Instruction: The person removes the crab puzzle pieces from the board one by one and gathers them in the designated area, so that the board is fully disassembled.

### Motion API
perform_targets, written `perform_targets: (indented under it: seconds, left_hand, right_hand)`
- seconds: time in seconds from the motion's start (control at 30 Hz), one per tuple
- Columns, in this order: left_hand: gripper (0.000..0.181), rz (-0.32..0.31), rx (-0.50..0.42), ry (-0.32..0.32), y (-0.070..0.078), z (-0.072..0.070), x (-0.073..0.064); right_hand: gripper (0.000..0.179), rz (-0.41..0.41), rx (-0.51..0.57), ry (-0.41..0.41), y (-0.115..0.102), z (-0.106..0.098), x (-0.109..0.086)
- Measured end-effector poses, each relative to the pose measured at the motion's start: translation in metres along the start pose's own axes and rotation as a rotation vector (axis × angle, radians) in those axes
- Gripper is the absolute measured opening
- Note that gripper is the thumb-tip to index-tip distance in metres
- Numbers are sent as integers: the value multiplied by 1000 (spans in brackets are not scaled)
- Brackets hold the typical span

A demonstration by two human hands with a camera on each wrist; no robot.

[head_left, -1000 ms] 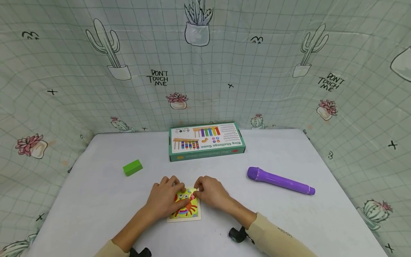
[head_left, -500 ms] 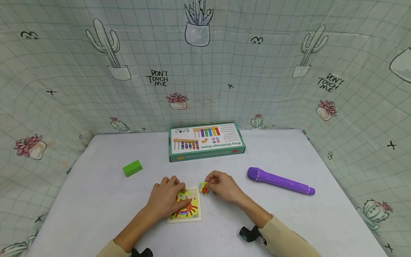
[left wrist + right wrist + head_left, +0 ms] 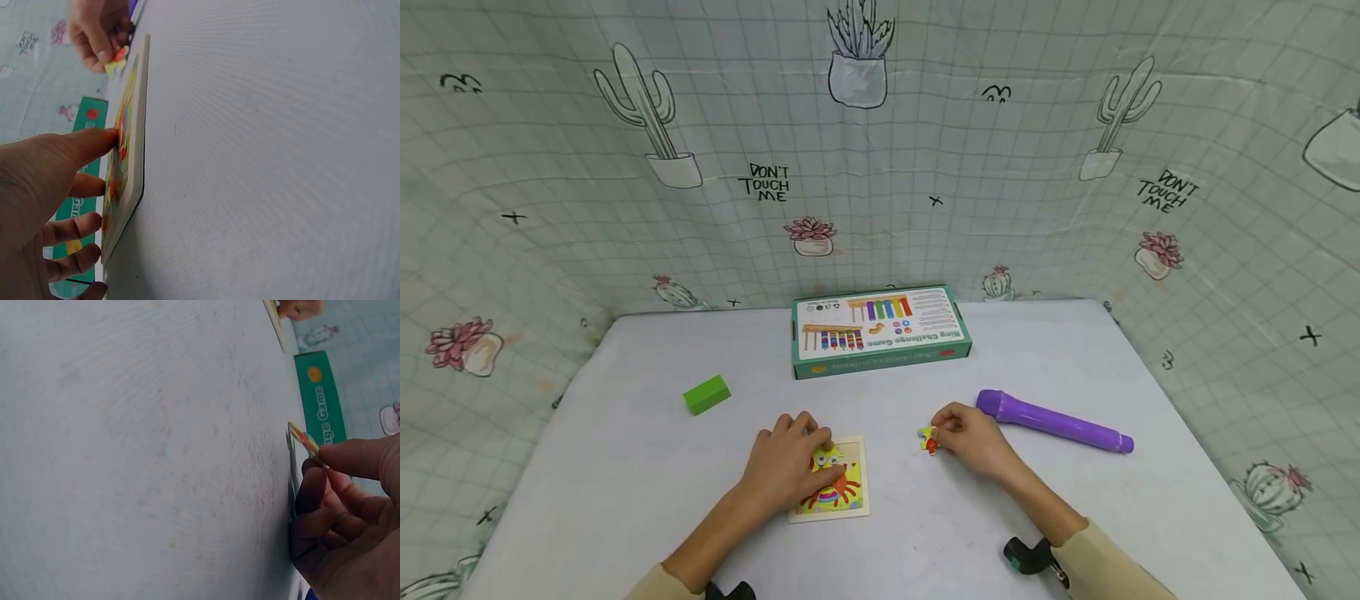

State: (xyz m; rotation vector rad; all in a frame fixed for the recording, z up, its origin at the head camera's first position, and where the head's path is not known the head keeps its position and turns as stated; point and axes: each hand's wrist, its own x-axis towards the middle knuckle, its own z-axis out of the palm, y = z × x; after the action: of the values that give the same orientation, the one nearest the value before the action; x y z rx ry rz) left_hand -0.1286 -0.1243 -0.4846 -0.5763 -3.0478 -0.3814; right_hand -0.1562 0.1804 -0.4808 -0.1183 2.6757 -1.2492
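A small wooden puzzle board (image 3: 866, 492) with a crab picture lies on the white table; its top right corner shows bare wood. My left hand (image 3: 784, 463) rests on it. In the left wrist view, the thumb presses the picture and the other fingers lie spread, fairly straight, along the far side. To the right, my right hand (image 3: 973, 437) pinches a yellow and red puzzle piece (image 3: 927, 439) between thumb and forefinger. The right wrist view shows this puzzle piece (image 3: 304, 441) tilted, its lower edge close over the table.
A green game box (image 3: 882, 331) lies at the back middle. The green block (image 3: 707, 395) sits to the left. A purple toy microphone (image 3: 1056, 422) lies just right of my right hand. Patterned cloth (image 3: 880, 183) hangs behind the table.
My right hand has lifted the puzzle piece from the board's top right corner and carried it rightward, near the microphone. My left hand has stayed on the board.
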Motion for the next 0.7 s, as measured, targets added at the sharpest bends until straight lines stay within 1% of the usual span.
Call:
perform_targets:
  seconds: [0.1, 0.2, 0.47, 0.7]
  left_hand:
    - [39, 1, 2, 1, 1, 0, 0]
    - [39, 0, -1, -2, 1, -1, -1]
    - [39, 1, 3, -4, 1, -3, -2]
    - [39, 6, 13, 8, 0, -2, -2]
  right_hand:
    - [7, -10, -83, 47, 4, -2, -2]
    - [8, -20, -147, 78, 7, -4, -4]
    - [7, -30, -221, 120, 6, -6, -4]
    - [6, -36, -266, 121, 5, -5, -3]
